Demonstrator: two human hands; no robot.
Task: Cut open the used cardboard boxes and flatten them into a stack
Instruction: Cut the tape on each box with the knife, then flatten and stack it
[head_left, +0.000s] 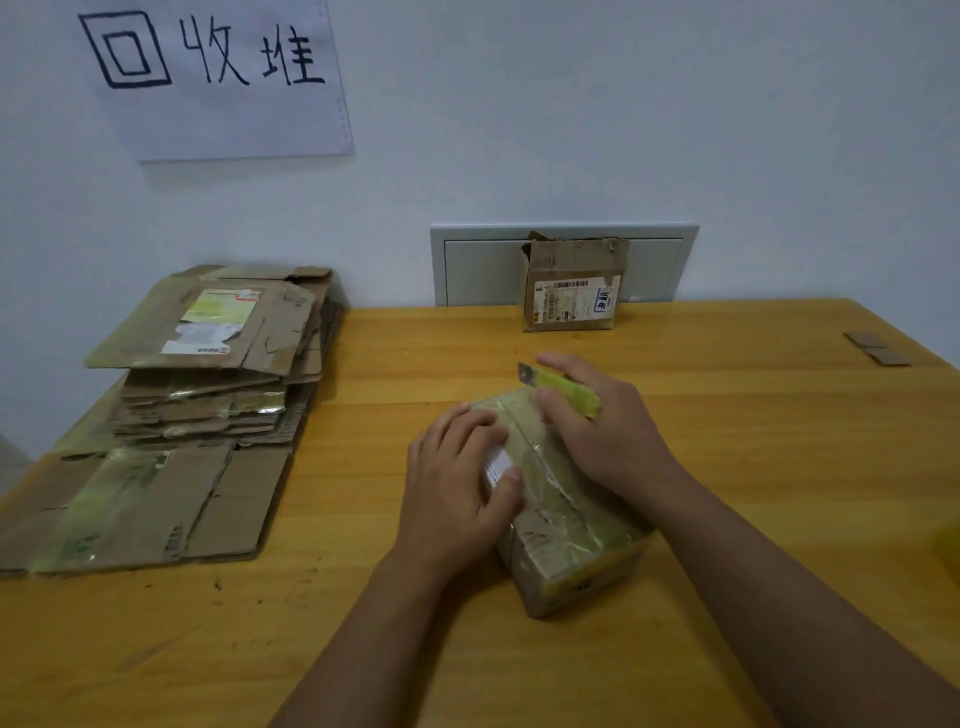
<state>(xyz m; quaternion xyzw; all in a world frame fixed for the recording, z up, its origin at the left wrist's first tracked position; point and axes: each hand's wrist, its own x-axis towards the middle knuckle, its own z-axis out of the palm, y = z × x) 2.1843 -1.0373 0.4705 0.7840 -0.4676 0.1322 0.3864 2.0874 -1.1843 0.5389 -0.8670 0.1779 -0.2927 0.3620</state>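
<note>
Taped box under flat left hand; right hand gripping yellow cutter.

We see a dim, flat indoor scene with a cool cast on the wall and a warmer tone on the desk. The light is soft and diffuse, and we cannot place its source; shadows are faint, with only a soft dark band under the paper sign and beneath the flattened stack. Tape on the box gives weak, milky glare, as do strips in the stack. The wide lens bends the desk's far edge and stretches both forearms toward the bottom corners. Detail is soft overall: we find the label print on the far box unreadable, and the right hand slightly smeared.
</note>
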